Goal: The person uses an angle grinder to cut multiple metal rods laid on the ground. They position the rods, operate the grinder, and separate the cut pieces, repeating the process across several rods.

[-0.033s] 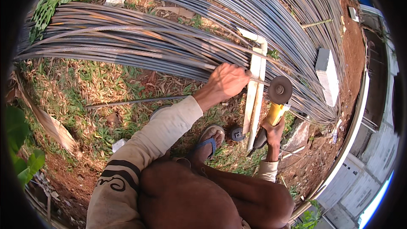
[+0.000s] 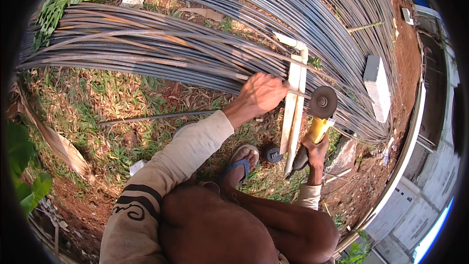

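at the far left, green leaves (image 2: 22,166) edged the view, and a single loose steel rod (image 2: 156,116) lay on the grass (image 2: 97,98). above it stretched a long curved bundle of steel rods (image 2: 171,44). the left hand (image 2: 261,93) was closed around one rod (image 2: 295,93) pulled from the bundle, holding it across an upright white board (image 2: 295,112). below, a foot in a blue-strapped sandal (image 2: 242,159) rested on the ground beside a small dark disc (image 2: 272,154). the right hand (image 2: 315,149) gripped the yellow body of an angle grinder (image 2: 320,117), its round disc touching the held rod just right of the board. a pale concrete block (image 2: 377,88) lay farther right on the rods.
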A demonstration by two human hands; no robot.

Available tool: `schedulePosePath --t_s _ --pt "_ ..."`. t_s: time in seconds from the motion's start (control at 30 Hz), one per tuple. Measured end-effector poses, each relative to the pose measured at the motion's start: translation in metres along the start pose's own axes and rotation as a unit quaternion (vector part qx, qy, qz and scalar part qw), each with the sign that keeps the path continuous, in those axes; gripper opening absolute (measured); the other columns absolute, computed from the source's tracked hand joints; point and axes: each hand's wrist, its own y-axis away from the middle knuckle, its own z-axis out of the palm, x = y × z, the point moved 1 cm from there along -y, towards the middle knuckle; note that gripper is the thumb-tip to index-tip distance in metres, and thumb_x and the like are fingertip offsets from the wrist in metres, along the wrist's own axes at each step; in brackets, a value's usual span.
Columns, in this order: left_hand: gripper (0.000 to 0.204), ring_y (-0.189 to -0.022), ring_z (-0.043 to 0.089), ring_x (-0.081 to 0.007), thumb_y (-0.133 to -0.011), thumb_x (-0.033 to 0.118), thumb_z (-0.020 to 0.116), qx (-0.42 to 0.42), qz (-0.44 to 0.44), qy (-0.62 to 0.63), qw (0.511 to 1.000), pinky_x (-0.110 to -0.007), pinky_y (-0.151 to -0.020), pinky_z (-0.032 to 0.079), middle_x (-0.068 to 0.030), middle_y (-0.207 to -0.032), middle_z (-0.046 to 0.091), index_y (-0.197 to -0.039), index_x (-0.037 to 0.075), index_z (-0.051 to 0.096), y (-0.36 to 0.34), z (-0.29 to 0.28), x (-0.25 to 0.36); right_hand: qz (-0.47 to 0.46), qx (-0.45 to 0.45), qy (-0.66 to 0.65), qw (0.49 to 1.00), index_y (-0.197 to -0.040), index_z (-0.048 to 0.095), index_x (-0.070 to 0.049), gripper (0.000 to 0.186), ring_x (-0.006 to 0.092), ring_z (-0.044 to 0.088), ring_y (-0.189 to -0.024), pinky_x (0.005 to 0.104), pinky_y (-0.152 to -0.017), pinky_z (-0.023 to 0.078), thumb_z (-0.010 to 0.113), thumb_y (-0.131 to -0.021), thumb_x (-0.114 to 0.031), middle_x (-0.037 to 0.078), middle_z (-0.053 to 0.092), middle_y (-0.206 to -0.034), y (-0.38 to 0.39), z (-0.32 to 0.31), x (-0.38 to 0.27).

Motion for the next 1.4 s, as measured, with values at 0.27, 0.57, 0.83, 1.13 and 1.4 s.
schedulePosePath --t_s 0.27,0.57,0.83,1.13,1.4 --pt "0.015 -0.073 0.073 -0.0250 -0.098 0.016 0.063 0.062 0.011 0.016 0.998 -0.043 -0.062 0.055 -0.0119 -0.081 0.073 -0.099 0.011 0.078 -0.003 0.001 -0.006 -0.015 -0.004 0.012 1.000 -0.122 0.059 -0.002 0.053 0.0149 0.063 -0.082 0.0312 -0.074 0.054 0.082 -0.076 -0.009 0.004 0.065 -0.097 -0.003 0.005 -0.001" --pt "0.016 -0.069 0.072 -0.0248 -0.097 0.016 0.065 0.039 -0.005 -0.005 0.999 -0.042 -0.057 0.055 -0.0126 -0.077 0.072 -0.087 0.011 0.077 -0.007 0.003 -0.005 -0.012 -0.004 0.014 1.000 -0.125 0.059 -0.002 0.054 0.0144 0.063 -0.080 0.0312 -0.074 0.054 0.082 -0.076 -0.006 0.004 0.065 -0.096 0.007 0.004 0.006" --pt "0.016 -0.072 0.072 -0.0235 -0.098 0.016 0.065 0.052 0.005 -0.001 0.999 -0.042 -0.059 0.055 -0.0121 -0.079 0.073 -0.090 0.011 0.077 -0.005 0.001 -0.005 -0.054 0.002 -0.001 0.999 -0.127 0.058 -0.002 0.056 0.0142 0.063 -0.080 0.0305 -0.074 0.054 0.082 -0.076 -0.008 0.003 0.065 -0.095 -0.013 0.003 -0.001" --pt "0.031 -0.079 0.075 -0.0287 -0.108 0.034 0.060 -0.020 -0.008 -0.017 1.000 -0.047 -0.065 0.055 -0.0110 -0.093 0.075 -0.119 0.010 0.075 -0.008 0.003 -0.008 -0.010 0.001 0.013 1.000 -0.129 0.058 -0.001 0.062 0.0144 0.063 -0.081 0.0309 -0.074 0.054 0.086 -0.073 -0.005 0.004 0.065 -0.095 0.009 0.006 0.007" --pt "0.030 -0.079 0.075 -0.0298 -0.107 0.033 0.061 -0.039 -0.018 -0.002 0.999 -0.047 -0.065 0.055 -0.0111 -0.092 0.075 -0.117 0.010 0.076 -0.010 0.002 -0.009 -0.027 0.000 -0.004 1.000 -0.128 0.058 -0.001 0.058 0.0153 0.065 -0.081 0.0314 -0.075 0.055 0.080 -0.075 -0.004 0.005 0.066 -0.095 -0.009 0.006 -0.003"
